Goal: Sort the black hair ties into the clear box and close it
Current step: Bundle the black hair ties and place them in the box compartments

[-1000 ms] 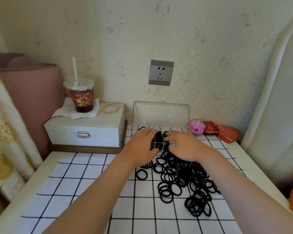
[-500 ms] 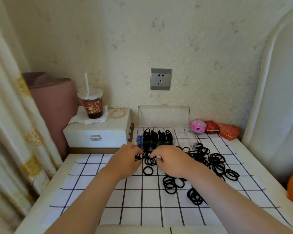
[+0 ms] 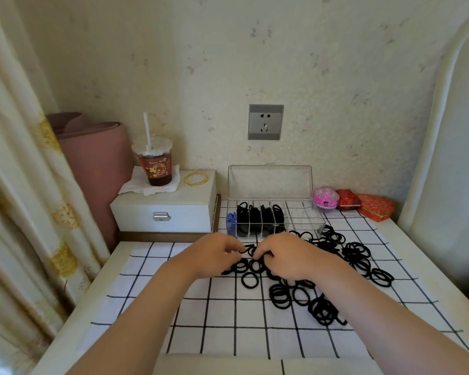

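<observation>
Head view: white case beside clear box, cup atop.

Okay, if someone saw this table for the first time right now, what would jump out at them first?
The sprawl of loose black hair ties across the checked cloth, mostly right of centre, stands out first. In the middle, the left hand and right hand pinch ties just in front of the clear box, whose lid stands open and which has several compartments packed black.

Many black hair ties lie before the clear box (lid upright), seemingly half filled.
</observation>
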